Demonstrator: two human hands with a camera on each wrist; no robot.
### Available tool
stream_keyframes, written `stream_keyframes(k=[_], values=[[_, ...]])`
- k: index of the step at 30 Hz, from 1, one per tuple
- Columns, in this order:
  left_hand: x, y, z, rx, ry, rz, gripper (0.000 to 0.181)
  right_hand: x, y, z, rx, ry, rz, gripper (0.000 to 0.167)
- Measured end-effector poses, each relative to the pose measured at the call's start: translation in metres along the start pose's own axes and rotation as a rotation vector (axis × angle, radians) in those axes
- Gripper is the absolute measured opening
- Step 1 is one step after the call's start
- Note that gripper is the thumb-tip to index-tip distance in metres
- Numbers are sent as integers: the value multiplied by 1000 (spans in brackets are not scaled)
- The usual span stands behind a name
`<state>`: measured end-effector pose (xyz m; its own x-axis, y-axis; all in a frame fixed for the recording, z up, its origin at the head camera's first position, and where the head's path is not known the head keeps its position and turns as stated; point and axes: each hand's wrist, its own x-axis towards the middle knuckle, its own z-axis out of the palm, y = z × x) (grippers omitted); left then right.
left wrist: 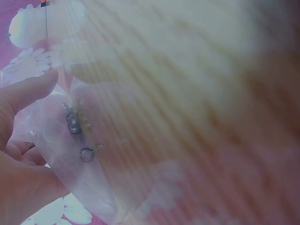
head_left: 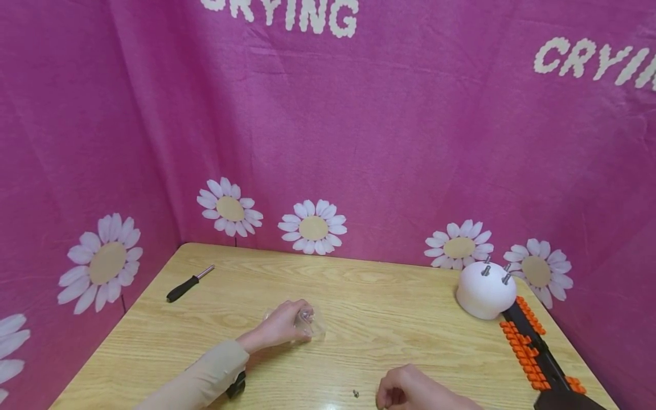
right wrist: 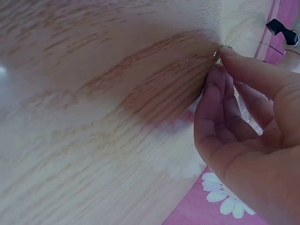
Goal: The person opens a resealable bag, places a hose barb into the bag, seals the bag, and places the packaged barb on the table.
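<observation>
My left hand point(head_left: 279, 326) grips a clear plastic bag point(head_left: 318, 329) on the middle of the table. In the left wrist view, small metal hardware point(left wrist: 73, 123) and a ring-shaped piece point(left wrist: 86, 154) show through the plastic, between thumb and fingers. My right hand point(head_left: 417, 390) is at the table's front with its fingers loosely bent, and I see nothing held in it. Just left of its fingertips, a small metal part point(head_left: 356, 393) lies on the wood. The right wrist view shows a tiny shiny piece point(right wrist: 215, 54) beside the fingertips.
A black-handled screwdriver point(head_left: 183, 288) lies at the back left of the table point(head_left: 379, 296). At the right, a white rounded object point(head_left: 484, 291) with upright metal bolts stands by a black bar point(head_left: 543, 353) with orange pieces. A black object point(head_left: 236, 385) sits beneath the left sleeve.
</observation>
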<state>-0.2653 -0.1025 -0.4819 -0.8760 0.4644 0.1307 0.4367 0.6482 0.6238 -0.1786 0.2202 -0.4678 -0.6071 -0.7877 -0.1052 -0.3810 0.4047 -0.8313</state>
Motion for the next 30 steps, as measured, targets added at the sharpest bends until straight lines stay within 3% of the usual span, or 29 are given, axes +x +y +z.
stream_keyframes(k=[14,19,23,26,30], values=[[1,-2,1,-6,3,-8,49,5,-4,4,-53,-2,33,5],[1,-2,1,-12,-2,-15,48,8,-11,-1,-38,15,114,6],[1,-1,1,-5,-1,-14,48,16,-13,-7,-150,82,26,4],[1,-1,1,-2,-2,-13,48,24,-13,-13,-258,154,-100,7],[1,-1,1,-4,-2,-13,48,39,-16,-20,-261,205,-120,8]])
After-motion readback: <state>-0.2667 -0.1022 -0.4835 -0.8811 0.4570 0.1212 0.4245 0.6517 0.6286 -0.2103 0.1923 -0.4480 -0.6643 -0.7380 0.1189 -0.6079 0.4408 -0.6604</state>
